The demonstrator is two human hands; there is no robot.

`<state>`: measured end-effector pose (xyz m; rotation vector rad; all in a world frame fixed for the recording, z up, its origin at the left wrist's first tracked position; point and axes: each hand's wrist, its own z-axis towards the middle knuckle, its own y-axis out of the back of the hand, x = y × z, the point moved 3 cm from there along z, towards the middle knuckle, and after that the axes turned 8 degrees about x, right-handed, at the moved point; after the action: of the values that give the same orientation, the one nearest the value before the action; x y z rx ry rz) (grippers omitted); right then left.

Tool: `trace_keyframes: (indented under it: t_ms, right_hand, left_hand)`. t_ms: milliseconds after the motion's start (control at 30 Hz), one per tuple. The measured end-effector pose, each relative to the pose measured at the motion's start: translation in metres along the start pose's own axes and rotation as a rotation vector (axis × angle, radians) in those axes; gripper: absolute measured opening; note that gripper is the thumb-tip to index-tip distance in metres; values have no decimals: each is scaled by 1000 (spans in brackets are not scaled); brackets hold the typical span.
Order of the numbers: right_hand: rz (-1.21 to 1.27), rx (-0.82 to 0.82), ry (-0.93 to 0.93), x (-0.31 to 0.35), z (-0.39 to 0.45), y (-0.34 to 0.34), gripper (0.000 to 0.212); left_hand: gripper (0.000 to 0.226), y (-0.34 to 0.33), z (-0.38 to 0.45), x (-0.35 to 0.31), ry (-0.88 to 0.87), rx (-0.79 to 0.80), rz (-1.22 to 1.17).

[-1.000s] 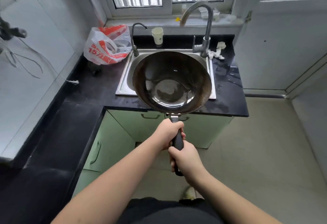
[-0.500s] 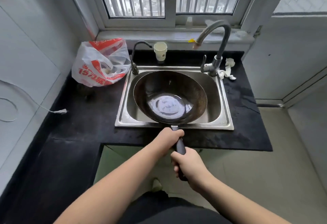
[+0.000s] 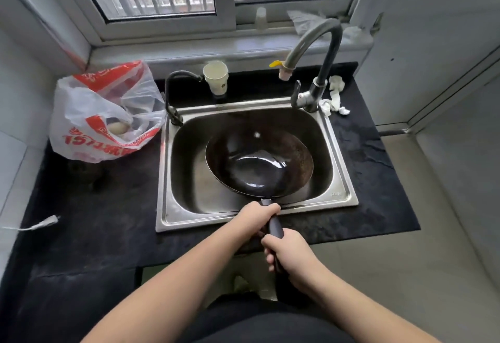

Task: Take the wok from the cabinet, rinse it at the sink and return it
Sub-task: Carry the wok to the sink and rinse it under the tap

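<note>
The dark round wok [image 3: 259, 164] sits low inside the steel sink [image 3: 341, 193], tilted toward its right half. Its black handle sticks out over the sink's front rim. My left hand [image 3: 257, 215] grips the handle close to the bowl. My right hand [image 3: 289, 250] grips the handle's end, just behind the left. The tall curved faucet [image 3: 322, 53] stands at the sink's back right, its spout above and behind the wok. No water runs from it.
A red-and-white plastic bag [image 3: 105, 115] lies on the black counter [image 3: 102, 207] left of the sink. A paper cup [image 3: 216, 77] and a small second tap [image 3: 173, 99] stand behind the basin. Crumpled tissue [image 3: 335, 96] lies by the faucet. A white plug [image 3: 46, 220] rests at left.
I have stepped closer to the sink. The wok, held above the basin before, has gone down into it and shifted right. Both hands keep their grip on the handle.
</note>
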<state>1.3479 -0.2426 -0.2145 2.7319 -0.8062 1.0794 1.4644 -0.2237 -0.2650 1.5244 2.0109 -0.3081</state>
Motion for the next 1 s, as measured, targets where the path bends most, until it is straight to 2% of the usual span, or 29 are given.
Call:
trace_keyframes:
  t_ms: [100,233,433,567,700,1000]
  right_hand:
    - [7,45,-5,5,12,13,20]
    - [-6,115,-27,7,20,24,14]
    - [-8,143,8,6,30,39,3]
    - [-70,145,22,2,37,43,22]
    - [-170,144,49,0,41,40,9]
    - [-258,252,70,-13,30,34,21]
  left_hand:
    - [38,-2,5,-3,-18,11,44]
    - [46,-4,8,-2,-32,-6,136]
    - [43,-8,15,-8,-14,36,117]
    - [41,-12,20,-8,12,51,81]
    - [39,-12,21,-8,39,46,94]
    - [35,-4,2,-4,46,67,286]
